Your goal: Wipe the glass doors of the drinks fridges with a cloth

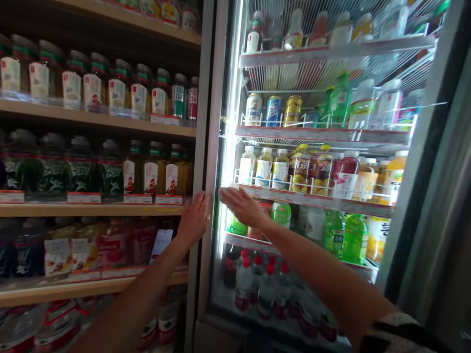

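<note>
My left hand (194, 220) rests against the upright grey post (196, 162) between the wooden shelves and the fridge, fingers stretched upward, holding nothing. Farther right, my right hand (243, 203) reaches in front of the lit drinks fridge, its fingers extended toward the left edge of the glass door (227, 157). Nothing shows in that hand, and whether it touches the glass I cannot tell. Just behind it stand pale-labelled tea bottles (264, 167) and green bottles (281, 213), partly covered by my forearm. A phone (162, 242) leans on a shelf beside my left wrist.
Wooden shelves (99, 210) at the left hold rows of bottles, with price tags along their edges. Inside the fridge, cans (273, 111) and more bottles line wire shelves. Red-capped bottles (267, 289) stand at the bottom. A dark frame (419, 186) borders the fridge's right side.
</note>
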A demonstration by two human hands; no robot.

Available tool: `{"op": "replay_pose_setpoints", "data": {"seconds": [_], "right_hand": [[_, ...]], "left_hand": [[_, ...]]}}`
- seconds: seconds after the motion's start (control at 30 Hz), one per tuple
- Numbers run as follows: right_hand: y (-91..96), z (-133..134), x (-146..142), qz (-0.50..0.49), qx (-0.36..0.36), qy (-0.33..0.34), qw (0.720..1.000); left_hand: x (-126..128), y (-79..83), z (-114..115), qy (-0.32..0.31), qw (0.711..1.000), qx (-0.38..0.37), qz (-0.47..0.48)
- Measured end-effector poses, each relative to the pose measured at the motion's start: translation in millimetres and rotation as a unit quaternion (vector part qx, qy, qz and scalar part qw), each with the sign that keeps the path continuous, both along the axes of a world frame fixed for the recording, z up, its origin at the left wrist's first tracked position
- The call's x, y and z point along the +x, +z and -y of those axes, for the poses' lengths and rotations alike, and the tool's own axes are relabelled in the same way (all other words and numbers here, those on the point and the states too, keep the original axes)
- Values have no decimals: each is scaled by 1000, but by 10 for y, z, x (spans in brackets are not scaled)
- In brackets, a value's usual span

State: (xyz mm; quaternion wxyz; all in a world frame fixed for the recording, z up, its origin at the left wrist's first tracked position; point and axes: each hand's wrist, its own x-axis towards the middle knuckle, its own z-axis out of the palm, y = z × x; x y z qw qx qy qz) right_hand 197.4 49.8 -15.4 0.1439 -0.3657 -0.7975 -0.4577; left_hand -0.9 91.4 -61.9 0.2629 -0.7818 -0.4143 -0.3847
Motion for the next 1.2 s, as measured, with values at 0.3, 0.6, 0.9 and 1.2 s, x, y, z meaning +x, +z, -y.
{"op": "replay_pose_setpoints", "data": {"seconds": [0.3, 0.6, 0.9, 1.2], "right_hand": [[278, 239, 354, 99, 14, -1, 995], [775, 317, 531, -30, 125, -46, 991], [1148, 496, 818, -62, 148, -78, 984], [1065, 892, 1239, 47, 108, -79, 990]], "left_hand": [[272, 514, 39, -20, 999, 34, 23], [514, 798, -12, -1, 999, 43, 31], [763, 974, 75, -36, 996, 81, 21], [1119, 1195, 243, -77, 991, 104, 18]]}}
